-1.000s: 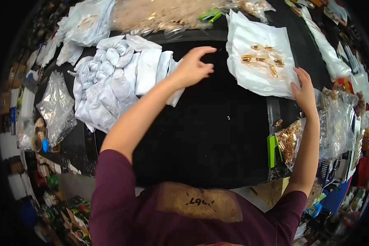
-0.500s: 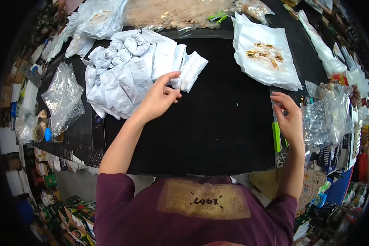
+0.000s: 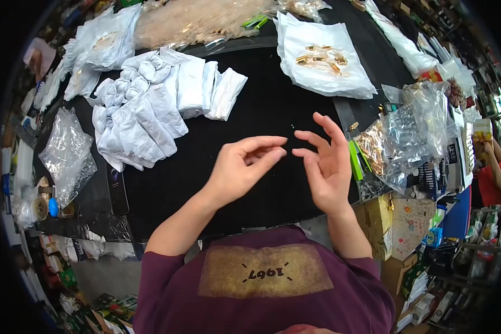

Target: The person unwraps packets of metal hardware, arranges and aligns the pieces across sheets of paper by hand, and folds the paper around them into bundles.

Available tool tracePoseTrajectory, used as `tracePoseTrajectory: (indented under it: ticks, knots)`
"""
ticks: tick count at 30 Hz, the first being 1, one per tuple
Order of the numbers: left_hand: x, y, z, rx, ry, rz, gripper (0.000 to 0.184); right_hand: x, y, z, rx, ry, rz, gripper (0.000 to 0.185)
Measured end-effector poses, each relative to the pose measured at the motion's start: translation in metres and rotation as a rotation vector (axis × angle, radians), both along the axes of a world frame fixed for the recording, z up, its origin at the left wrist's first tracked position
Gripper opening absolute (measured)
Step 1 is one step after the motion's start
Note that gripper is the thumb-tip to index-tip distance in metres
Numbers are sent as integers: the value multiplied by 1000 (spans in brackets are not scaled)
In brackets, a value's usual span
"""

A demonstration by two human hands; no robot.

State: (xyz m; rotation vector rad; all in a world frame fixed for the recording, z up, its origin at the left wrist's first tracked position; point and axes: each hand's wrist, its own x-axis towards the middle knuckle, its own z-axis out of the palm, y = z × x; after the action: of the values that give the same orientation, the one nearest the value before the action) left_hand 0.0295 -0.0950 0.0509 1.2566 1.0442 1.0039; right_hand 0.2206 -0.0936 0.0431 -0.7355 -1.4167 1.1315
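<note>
Over the middle of the black mat [image 3: 250, 209], my left hand [image 3: 235, 171] is closed in a pinch, its fingertips close to the thumb; anything between them is too small to make out. Facing it, my right hand [image 3: 329, 175] holds its fingers spread, with nothing seen in them. The tips of both hands are near each other. A folded white packet [image 3: 226, 94] lies beyond my left hand, beside a heap of crumpled white packets [image 3: 142, 119]. Gold-coloured pieces [image 3: 319, 58] rest on flat white sheets [image 3: 350, 78] at the upper right.
Clear bags [image 3: 403, 133] and a green tool [image 3: 354, 160] lie to the right. A phone-like black object [image 3: 117, 192] and a clear plastic bag [image 3: 68, 156] are at the left. A large bag of gold-coloured pieces [image 3: 200, 22] spans the back. Another person in red [image 3: 492, 186] is at the far right.
Both hands have come together over the mat's middle. The left hand has left the white packets and its fingers have closed; the right hand has moved inward from the white sheets. The view has shifted.
</note>
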Motion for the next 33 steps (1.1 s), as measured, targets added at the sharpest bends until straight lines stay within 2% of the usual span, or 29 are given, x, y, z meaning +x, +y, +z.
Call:
tracePoseTrajectory:
  ticks: [2,5,9,17,25,30,33]
  knots:
    - [9,2,-1,-4,-12,10,28,-3,0,-2,55,-21,-19,74]
    - [16,4,-7,-19,-33,21,29,-1,1,-7,272,-130,-65,84]
    - [19,10,-13,-99,-167,14,28,2,8,-13,430,-236,-59,88]
    - [20,16,-22,-149,-222,23,24,2,18,-30,597,-344,-66,95]
    - [14,19,-20,-141,-166,25,21,-6,17,-32,596,-401,-126,94]
    - [13,19,-19,-131,-198,25,21,-5,17,-34,604,-427,-79,92]
    - [14,19,-19,-130,-186,30,21,-9,20,-37,666,-401,-161,90]
